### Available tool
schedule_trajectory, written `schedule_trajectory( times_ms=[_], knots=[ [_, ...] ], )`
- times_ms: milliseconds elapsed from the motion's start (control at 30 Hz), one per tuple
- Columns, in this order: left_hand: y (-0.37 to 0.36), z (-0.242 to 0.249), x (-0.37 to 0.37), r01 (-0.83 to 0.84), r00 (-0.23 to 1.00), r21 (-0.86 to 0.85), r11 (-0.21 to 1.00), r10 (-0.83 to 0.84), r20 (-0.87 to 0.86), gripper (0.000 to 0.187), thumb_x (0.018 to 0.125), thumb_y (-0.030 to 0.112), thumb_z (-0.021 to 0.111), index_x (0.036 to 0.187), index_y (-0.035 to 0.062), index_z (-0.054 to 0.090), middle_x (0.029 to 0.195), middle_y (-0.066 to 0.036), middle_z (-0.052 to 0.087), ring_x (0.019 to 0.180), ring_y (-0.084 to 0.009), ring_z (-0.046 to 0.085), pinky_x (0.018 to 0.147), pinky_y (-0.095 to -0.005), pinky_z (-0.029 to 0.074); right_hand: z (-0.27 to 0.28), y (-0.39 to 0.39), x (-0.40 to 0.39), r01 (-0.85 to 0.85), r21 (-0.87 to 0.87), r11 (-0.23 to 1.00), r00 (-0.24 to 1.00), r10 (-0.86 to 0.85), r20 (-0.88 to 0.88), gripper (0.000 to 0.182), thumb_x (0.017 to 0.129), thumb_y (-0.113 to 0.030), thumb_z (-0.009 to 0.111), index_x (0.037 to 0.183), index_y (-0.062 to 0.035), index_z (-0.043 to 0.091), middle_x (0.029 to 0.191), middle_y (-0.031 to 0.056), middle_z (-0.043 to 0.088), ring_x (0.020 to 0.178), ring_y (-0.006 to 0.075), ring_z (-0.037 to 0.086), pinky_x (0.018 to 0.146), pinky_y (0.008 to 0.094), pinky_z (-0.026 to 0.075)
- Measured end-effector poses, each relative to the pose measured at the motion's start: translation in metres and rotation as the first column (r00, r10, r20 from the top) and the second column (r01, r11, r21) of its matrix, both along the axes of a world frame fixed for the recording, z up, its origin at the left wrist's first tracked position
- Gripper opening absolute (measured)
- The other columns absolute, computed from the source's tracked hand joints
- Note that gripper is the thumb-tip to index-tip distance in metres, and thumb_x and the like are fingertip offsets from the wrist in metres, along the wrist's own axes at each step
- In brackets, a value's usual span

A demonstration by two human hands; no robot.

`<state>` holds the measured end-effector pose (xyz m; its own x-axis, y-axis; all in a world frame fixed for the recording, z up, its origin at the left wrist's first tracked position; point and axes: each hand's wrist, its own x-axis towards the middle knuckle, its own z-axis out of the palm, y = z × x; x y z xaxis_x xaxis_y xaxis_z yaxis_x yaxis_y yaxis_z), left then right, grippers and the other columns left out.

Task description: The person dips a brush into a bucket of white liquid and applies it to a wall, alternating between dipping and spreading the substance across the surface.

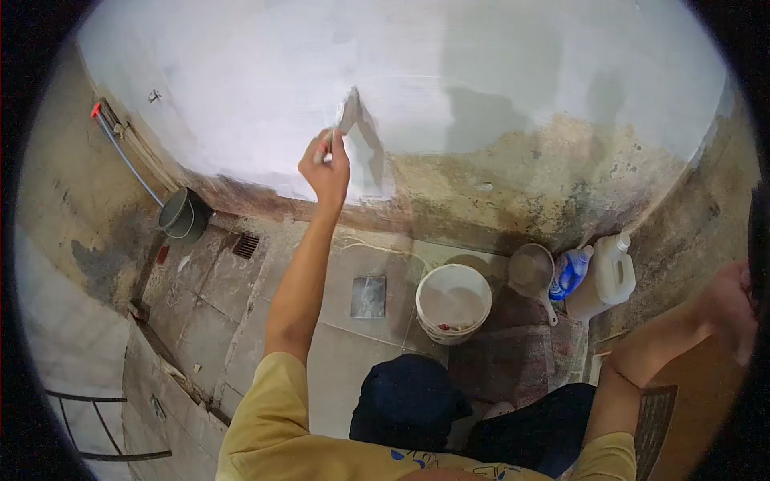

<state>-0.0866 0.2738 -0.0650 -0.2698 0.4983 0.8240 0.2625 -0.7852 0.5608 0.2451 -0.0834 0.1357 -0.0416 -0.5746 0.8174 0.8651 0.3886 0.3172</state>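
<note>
My left hand (325, 164) is raised to the wall, its fingers closed round the handle of a putty knife (348, 112). White material coats part of the blade, which is at the freshly whitened wall surface (265, 96) and casts a shadow to its right. Far to the right, my right hand (730, 309) is raised with its fingers curled, partly lost in the dark edge of the view; what it grips, if anything, I cannot make out. A white bucket (454, 276) with pale material inside stands on the floor below. Left of it lies a flat grey metal plate (368, 297).
Right of the bucket are a long-handled dipper (531, 271), a blue bottle (570, 272) and a whitish jug (601, 276). A dark bucket (184, 215) stands in the left corner near a floor drain (246, 245). Bare, stained plaster (513, 176) shows low on the wall.
</note>
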Motion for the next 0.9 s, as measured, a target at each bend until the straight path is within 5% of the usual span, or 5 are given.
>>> schedule_trajectory(
  times_ms=[167,300,367,500,900],
  knots=[
    [-0.040,-0.014,0.014,-0.108,0.993,0.080,0.991,0.111,-0.034,0.016,0.091,0.004,0.065,0.100,-0.0090,0.068,0.083,-0.009,0.068,0.066,-0.0119,0.061,0.059,-0.0259,0.053,-0.002,0.000,0.003,-0.001,-0.096,0.995,0.994,0.012,0.113,0.037,0.097,-0.016,0.048,0.063,-0.0122,0.035,0.044,-0.0051,0.030,0.029,0.0065,0.028,0.027,0.0206,0.018],
    [-0.042,-0.010,0.040,0.364,0.867,-0.078,0.928,-0.307,0.394,0.015,0.091,0.004,0.064,0.096,-0.0098,0.067,0.084,-0.015,0.069,0.070,-0.0192,0.067,0.063,-0.0305,0.058,0.000,0.011,-0.003,-0.051,-0.077,0.996,0.993,0.059,0.100,0.037,0.096,-0.013,0.050,0.063,-0.0126,0.034,0.044,-0.0051,0.030,0.029,0.0060,0.028,0.027,0.0203,0.019],
    [-0.023,-0.015,0.050,0.705,0.557,-0.032,0.709,-0.524,0.644,0.017,0.091,0.005,0.065,0.097,-0.0105,0.064,0.085,-0.017,0.069,0.070,-0.0213,0.068,0.064,-0.0310,0.058,-0.002,0.012,-0.004,-0.080,-0.081,0.993,0.994,0.086,0.066,0.037,0.096,-0.013,0.050,0.063,-0.0126,0.034,0.044,-0.0050,0.029,0.029,0.0058,0.028,0.027,0.0203,0.019],
    [0.002,-0.028,0.077,0.767,0.452,-0.011,0.642,-0.527,0.720,0.018,0.090,0.005,0.066,0.099,-0.0097,0.062,0.086,-0.018,0.069,0.071,-0.0221,0.069,0.064,-0.0306,0.058,-0.001,0.009,0.002,-0.053,-0.110,0.992,0.993,0.064,0.102,0.038,0.096,-0.013,0.051,0.062,-0.0128,0.033,0.045,-0.0049,0.030,0.030,0.0059,0.029,0.028,0.0210,0.018],
    [-0.029,-0.017,0.137,0.256,0.877,-0.054,0.965,-0.209,0.432,0.014,0.089,0.004,0.065,0.096,-0.0084,0.066,0.078,-0.011,0.067,0.065,-0.0176,0.063,0.064,-0.0286,0.049,-0.040,0.061,0.050,-0.108,-0.106,0.989,0.989,0.096,-0.110,0.036,0.095,-0.016,0.054,0.063,-0.0114,0.038,0.047,-0.0044,0.035,0.032,0.0059,0.031,0.027,0.0226,0.021]
  ],
)
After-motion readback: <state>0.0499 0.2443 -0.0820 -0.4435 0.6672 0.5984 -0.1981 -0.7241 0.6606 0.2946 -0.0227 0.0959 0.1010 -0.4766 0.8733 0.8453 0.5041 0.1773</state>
